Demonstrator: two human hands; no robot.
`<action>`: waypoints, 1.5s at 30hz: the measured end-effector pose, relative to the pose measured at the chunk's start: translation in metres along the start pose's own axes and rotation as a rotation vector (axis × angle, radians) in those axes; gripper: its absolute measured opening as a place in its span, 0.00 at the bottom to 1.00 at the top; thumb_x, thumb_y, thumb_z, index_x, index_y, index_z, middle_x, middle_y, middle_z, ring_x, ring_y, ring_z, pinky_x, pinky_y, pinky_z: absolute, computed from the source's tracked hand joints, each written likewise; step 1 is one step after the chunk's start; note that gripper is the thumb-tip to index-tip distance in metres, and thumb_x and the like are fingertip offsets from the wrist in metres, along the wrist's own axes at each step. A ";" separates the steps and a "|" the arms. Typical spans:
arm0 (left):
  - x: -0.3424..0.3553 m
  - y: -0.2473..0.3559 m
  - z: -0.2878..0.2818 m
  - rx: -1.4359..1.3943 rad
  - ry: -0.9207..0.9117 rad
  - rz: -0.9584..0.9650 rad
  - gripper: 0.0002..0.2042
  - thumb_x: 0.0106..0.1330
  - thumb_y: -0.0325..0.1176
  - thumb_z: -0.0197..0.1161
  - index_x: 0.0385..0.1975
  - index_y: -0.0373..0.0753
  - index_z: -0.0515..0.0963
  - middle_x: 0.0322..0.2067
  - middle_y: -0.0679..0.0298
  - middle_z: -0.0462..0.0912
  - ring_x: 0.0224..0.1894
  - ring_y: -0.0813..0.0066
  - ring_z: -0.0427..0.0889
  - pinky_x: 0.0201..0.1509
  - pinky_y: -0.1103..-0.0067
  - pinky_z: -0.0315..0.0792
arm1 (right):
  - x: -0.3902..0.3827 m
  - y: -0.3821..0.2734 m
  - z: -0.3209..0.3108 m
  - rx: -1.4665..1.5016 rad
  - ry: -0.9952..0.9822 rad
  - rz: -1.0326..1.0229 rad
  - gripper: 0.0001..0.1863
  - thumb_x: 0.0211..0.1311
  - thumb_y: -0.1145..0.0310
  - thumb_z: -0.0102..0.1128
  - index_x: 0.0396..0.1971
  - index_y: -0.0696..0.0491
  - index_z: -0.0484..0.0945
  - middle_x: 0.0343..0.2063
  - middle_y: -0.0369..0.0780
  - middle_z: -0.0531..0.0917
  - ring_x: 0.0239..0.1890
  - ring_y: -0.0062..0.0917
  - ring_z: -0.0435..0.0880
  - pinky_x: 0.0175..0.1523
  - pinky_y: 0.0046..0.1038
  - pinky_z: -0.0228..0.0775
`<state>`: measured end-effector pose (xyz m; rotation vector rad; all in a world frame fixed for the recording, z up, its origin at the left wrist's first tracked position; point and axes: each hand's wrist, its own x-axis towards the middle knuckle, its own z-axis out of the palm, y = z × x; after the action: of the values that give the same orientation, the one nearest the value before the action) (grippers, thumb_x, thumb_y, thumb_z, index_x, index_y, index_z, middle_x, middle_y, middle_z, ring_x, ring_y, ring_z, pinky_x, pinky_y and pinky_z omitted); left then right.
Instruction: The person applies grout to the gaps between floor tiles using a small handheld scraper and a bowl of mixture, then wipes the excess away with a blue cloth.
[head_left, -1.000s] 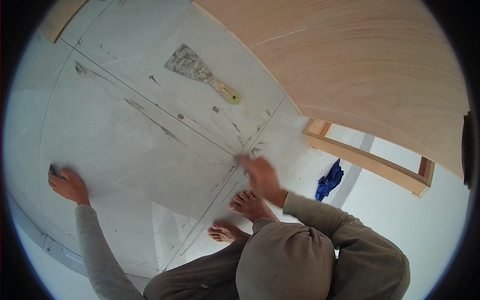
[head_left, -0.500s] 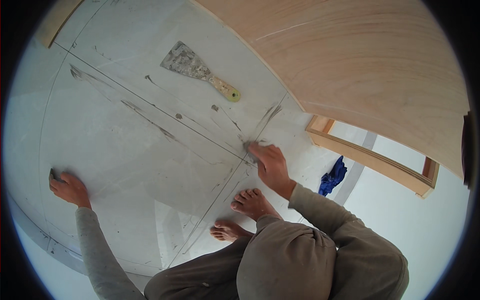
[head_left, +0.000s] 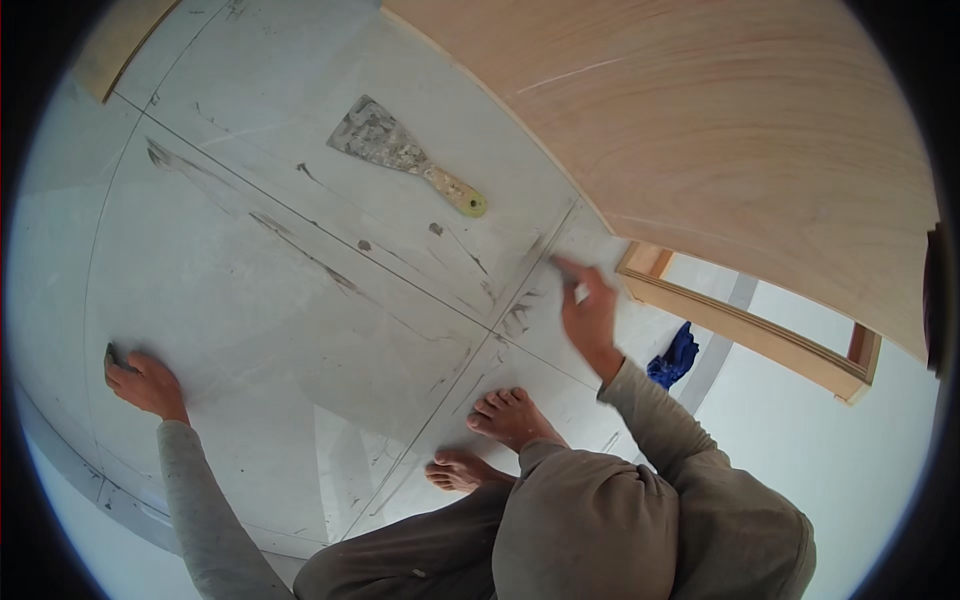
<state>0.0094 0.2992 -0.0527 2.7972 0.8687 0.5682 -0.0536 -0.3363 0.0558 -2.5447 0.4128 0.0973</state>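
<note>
My left hand (head_left: 148,385) is low over the pale tiles at the far left, its fingers closed round a small dark piece (head_left: 111,352) whose kind I cannot make out. My right hand (head_left: 590,310) is beside a floor joint, index finger stretched toward it and the other fingers partly curled. A gap shows between thumb and index finger, and I see nothing held there. Dark smears (head_left: 518,315) mark the tile left of this hand. Farther off, a putty knife (head_left: 385,140) with a caked blade and a yellowish handle lies flat on the floor.
A large wooden panel (head_left: 700,110) fills the upper right, with a wooden frame (head_left: 745,320) below it. Next to the frame lies a crumpled blue thing (head_left: 675,355). Another wooden edge (head_left: 120,50) shows at the upper left. My bare feet (head_left: 510,415) rest on the tiles.
My right hand has moved right and away from me along the joint, uncovering dark smears near the joint crossing. My left hand stays almost in place with the dark piece.
</note>
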 end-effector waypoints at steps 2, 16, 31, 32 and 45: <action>0.000 0.004 0.001 0.001 -0.019 0.033 0.25 0.72 0.38 0.48 0.65 0.29 0.71 0.64 0.44 0.71 0.64 0.45 0.71 0.69 0.58 0.67 | 0.044 0.014 -0.005 -0.179 0.219 -0.125 0.26 0.54 0.91 0.58 0.51 0.53 0.85 0.45 0.47 0.87 0.43 0.39 0.86 0.51 0.34 0.78; -0.005 0.015 0.007 -0.024 -0.005 -0.010 0.25 0.72 0.36 0.49 0.64 0.28 0.72 0.62 0.44 0.73 0.64 0.45 0.72 0.69 0.58 0.67 | 0.053 0.032 -0.008 -0.224 0.073 -0.288 0.29 0.54 0.91 0.54 0.56 0.55 0.82 0.50 0.47 0.86 0.50 0.46 0.82 0.57 0.39 0.75; -0.001 -0.031 0.011 -0.393 0.041 -0.114 0.24 0.76 0.38 0.51 0.64 0.27 0.71 0.62 0.48 0.75 0.66 0.56 0.74 0.72 0.67 0.66 | -0.016 0.044 0.007 -0.057 -0.117 -0.604 0.25 0.52 0.89 0.55 0.51 0.56 0.83 0.47 0.46 0.86 0.50 0.44 0.83 0.56 0.40 0.75; -0.005 -0.033 0.003 -0.533 0.038 -0.197 0.23 0.77 0.37 0.50 0.64 0.27 0.70 0.62 0.49 0.76 0.65 0.58 0.75 0.71 0.68 0.67 | -0.025 0.044 0.002 -0.029 -0.192 -0.571 0.25 0.51 0.89 0.55 0.51 0.56 0.83 0.48 0.46 0.86 0.51 0.44 0.83 0.56 0.40 0.75; -0.210 0.070 -0.084 -0.587 -0.087 -0.213 0.21 0.78 0.30 0.46 0.67 0.29 0.67 0.65 0.49 0.72 0.68 0.57 0.72 0.72 0.66 0.66 | -0.008 0.061 0.010 0.015 -0.028 -0.782 0.27 0.48 0.88 0.56 0.51 0.55 0.83 0.55 0.42 0.85 0.55 0.42 0.81 0.60 0.41 0.71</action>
<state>-0.1480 0.1249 -0.0225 2.1569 0.8068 0.5527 -0.0800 -0.3776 0.0165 -2.5003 -0.5971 -0.1615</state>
